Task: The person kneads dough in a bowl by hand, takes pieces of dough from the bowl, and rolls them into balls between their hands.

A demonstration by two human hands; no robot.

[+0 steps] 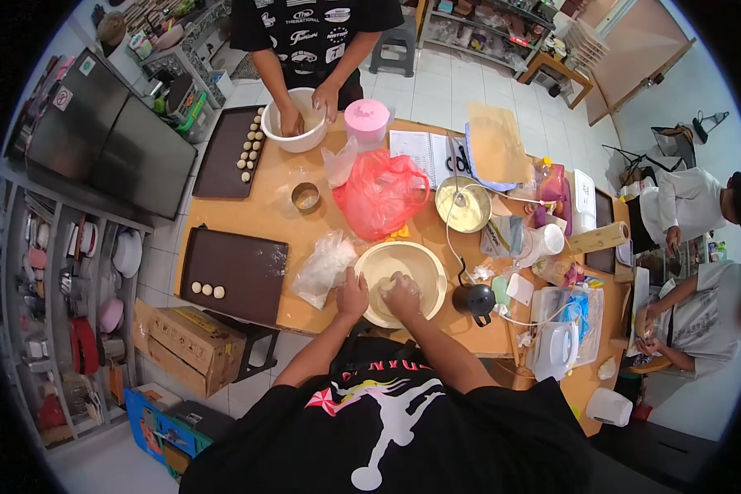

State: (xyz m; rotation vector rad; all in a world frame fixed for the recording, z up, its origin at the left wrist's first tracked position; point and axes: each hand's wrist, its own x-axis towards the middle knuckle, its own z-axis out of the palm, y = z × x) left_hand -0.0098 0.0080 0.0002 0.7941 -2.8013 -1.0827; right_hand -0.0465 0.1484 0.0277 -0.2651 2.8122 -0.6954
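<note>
A cream-coloured bowl [433, 267] stands at the table edge right before me. My left hand [352, 295] grips its left rim, fingers wrapped over the edge. Inside it, my right hand [400, 296] is closed, knuckles up, on a pale mass that looks like dough [383, 283]; the fingertips are hidden. Just left of the bowl lies a clear plastic bag [324, 268] of white powder. Behind it sits a red plastic bag [377, 198]. A black kettle [474, 303] stands close on the right.
Across the table, a person works with both hands at a white bowl [295, 142]. Dark trays [237, 267] on the left carry dough balls [207, 290]. A metal bowl of cream-coloured mixture [463, 206], a notebook [412, 150] and containers fill the right. Two people are at far right.
</note>
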